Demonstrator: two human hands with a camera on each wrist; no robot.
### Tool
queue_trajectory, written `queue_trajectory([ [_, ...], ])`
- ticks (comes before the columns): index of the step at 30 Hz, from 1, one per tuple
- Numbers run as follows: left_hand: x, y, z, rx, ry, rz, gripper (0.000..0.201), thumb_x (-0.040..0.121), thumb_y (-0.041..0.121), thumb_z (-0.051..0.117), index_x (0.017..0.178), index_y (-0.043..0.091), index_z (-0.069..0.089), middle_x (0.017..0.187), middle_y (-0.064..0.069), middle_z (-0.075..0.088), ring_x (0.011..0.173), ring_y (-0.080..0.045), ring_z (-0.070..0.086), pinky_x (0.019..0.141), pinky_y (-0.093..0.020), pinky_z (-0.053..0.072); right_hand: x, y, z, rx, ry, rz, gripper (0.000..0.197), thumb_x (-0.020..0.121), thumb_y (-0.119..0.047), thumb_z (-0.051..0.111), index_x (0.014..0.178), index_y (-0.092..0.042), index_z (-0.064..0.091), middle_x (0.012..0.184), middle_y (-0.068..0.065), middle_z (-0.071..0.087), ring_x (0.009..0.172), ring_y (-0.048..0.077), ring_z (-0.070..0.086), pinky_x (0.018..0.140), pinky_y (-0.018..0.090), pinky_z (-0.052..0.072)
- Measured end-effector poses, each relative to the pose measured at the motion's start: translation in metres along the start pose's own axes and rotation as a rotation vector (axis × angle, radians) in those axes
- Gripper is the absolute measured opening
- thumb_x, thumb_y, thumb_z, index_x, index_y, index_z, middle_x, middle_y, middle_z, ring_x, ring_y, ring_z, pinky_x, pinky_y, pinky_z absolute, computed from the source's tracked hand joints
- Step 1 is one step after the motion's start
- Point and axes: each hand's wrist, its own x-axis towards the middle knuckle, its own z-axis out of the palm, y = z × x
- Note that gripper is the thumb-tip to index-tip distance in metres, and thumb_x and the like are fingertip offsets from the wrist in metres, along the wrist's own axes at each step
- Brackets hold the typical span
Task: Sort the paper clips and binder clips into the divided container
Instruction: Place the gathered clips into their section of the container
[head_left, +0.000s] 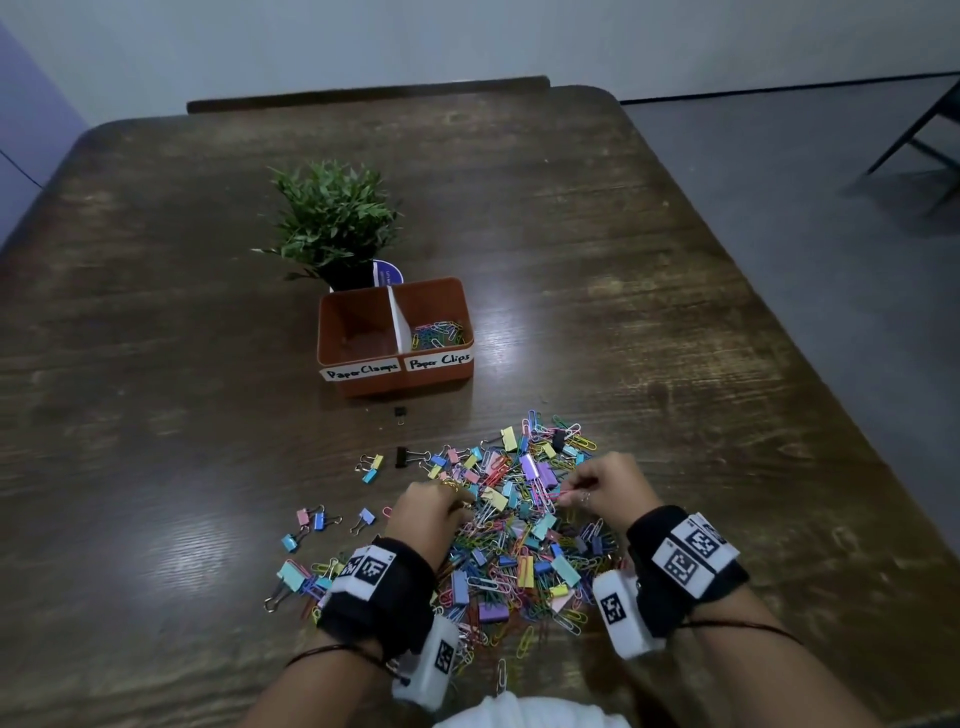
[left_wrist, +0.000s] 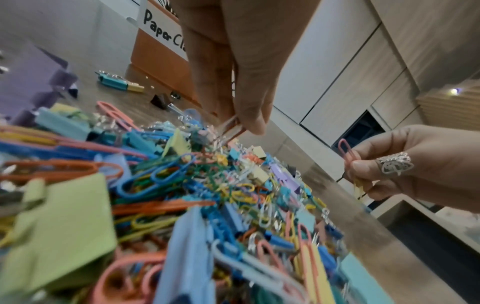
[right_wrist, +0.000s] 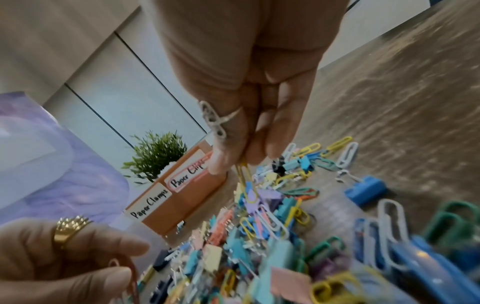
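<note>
A mixed pile of coloured paper clips and binder clips (head_left: 519, 545) lies on the table in front of me. Beyond it stands the orange divided container (head_left: 395, 384). Its right compartment, labelled Paper Clips, holds several paper clips (head_left: 439, 332). I see nothing in the left one, labelled Paper Clamps. My left hand (head_left: 460, 506) is over the pile's left side and pinches a pale paper clip (left_wrist: 232, 128). My right hand (head_left: 571, 488) is over the right side. It pinches a pink paper clip (left_wrist: 346, 151) and a yellow paper clip (right_wrist: 244, 176).
A small potted plant (head_left: 332, 218) stands right behind the container. Two black binder clips (head_left: 400, 413) lie between container and pile. Loose binder clips (head_left: 311, 519) are scattered left of the pile. A chair leg (head_left: 924, 130) shows off the table's far right.
</note>
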Motion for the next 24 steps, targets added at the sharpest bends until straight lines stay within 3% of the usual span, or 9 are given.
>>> queue_trajectory([
  [3, 0.000, 0.002, -0.013, -0.007, 0.058, 0.010, 0.016, 0.087, 0.028, 0.064, 0.096, 0.019, 0.074, 0.096, 0.009, 0.072, 0.080, -0.004, 0.064, 0.077, -0.019, 0.051, 0.003, -0.012, -0.005, 0.019, 0.018, -0.044, 0.003, 0.074, -0.008, 0.075, 0.076, -0.009, 0.072, 0.067, -0.007, 0.064, 0.063, 0.001, 0.058, 0.060, 0.012, 0.046],
  [7, 0.007, 0.002, -0.023, -0.290, 0.155, -0.059, 0.007, 0.080, 0.011, 0.071, 0.080, 0.005, 0.074, 0.092, 0.003, 0.072, 0.077, -0.002, 0.065, 0.073, -0.009, 0.050, 0.011, -0.031, -0.008, 0.137, 0.033, -0.089, 0.002, 0.075, -0.005, 0.073, 0.077, -0.005, 0.072, 0.067, -0.004, 0.066, 0.057, -0.003, 0.059, 0.057, 0.010, 0.047],
  [10, 0.012, -0.002, -0.035, -0.475, 0.282, -0.087, 0.012, 0.074, 0.003, 0.074, 0.083, 0.011, 0.075, 0.078, 0.009, 0.069, 0.074, 0.003, 0.063, 0.077, -0.011, 0.052, 0.028, -0.060, -0.010, 0.285, 0.107, -0.097, 0.005, 0.079, -0.007, 0.068, 0.077, -0.012, 0.068, 0.074, -0.002, 0.067, 0.068, 0.004, 0.062, 0.064, 0.016, 0.050],
  [12, 0.019, -0.008, -0.044, -0.472, 0.337, -0.091, 0.013, 0.073, 0.005, 0.075, 0.084, 0.013, 0.075, 0.078, 0.008, 0.069, 0.074, 0.004, 0.063, 0.074, -0.007, 0.050, 0.051, -0.085, -0.013, 0.291, 0.172, -0.156, 0.008, 0.079, -0.008, 0.069, 0.076, -0.015, 0.068, 0.069, -0.008, 0.064, 0.065, 0.001, 0.059, 0.067, 0.017, 0.049],
  [14, 0.030, -0.015, -0.056, -0.444, 0.359, -0.087, 0.013, 0.074, 0.008, 0.075, 0.085, 0.015, 0.074, 0.081, 0.003, 0.071, 0.074, -0.001, 0.064, 0.075, -0.011, 0.051, 0.081, -0.110, -0.014, 0.279, 0.238, -0.228, 0.005, 0.077, -0.007, 0.071, 0.078, -0.011, 0.071, 0.064, -0.011, 0.062, 0.062, 0.000, 0.057, 0.071, 0.020, 0.050],
  [16, 0.043, -0.017, -0.071, -0.378, 0.396, -0.075, 0.012, 0.075, 0.009, 0.075, 0.087, 0.015, 0.074, 0.083, 0.003, 0.070, 0.074, -0.003, 0.063, 0.072, -0.004, 0.046, 0.114, -0.126, -0.009, 0.273, 0.304, -0.248, 0.005, 0.077, -0.006, 0.072, 0.082, -0.007, 0.072, 0.065, -0.006, 0.064, 0.060, 0.002, 0.056, 0.071, 0.023, 0.050],
  [19, 0.066, -0.013, -0.096, -0.333, 0.502, -0.057, 0.012, 0.077, 0.009, 0.073, 0.088, 0.011, 0.074, 0.082, 0.003, 0.068, 0.072, -0.002, 0.061, 0.070, 0.001, 0.039, 0.158, -0.141, 0.002, 0.232, 0.305, -0.214, 0.015, 0.083, -0.001, 0.064, 0.097, -0.002, 0.071, 0.091, 0.011, 0.071, 0.082, 0.016, 0.064, 0.084, 0.031, 0.053],
  [21, 0.083, -0.011, -0.109, -0.321, 0.551, -0.062, 0.012, 0.078, 0.011, 0.072, 0.090, 0.011, 0.075, 0.085, 0.002, 0.069, 0.078, -0.005, 0.060, 0.077, -0.005, 0.039, 0.172, -0.142, 0.008, 0.083, 0.206, -0.232, 0.027, 0.085, 0.000, 0.060, 0.111, -0.002, 0.066, 0.109, 0.014, 0.067, 0.102, 0.022, 0.063, 0.094, 0.027, 0.047],
  [24, 0.108, -0.011, -0.120, -0.312, 0.586, -0.055, 0.014, 0.080, 0.013, 0.071, 0.093, 0.011, 0.075, 0.091, -0.003, 0.072, 0.086, -0.012, 0.065, 0.087, -0.018, 0.046, 0.172, -0.135, 0.010, -0.059, 0.103, -0.287, 0.041, 0.084, -0.002, 0.062, 0.125, -0.009, 0.057, 0.121, 0.009, 0.062, 0.112, 0.020, 0.057, 0.099, 0.024, 0.042],
])
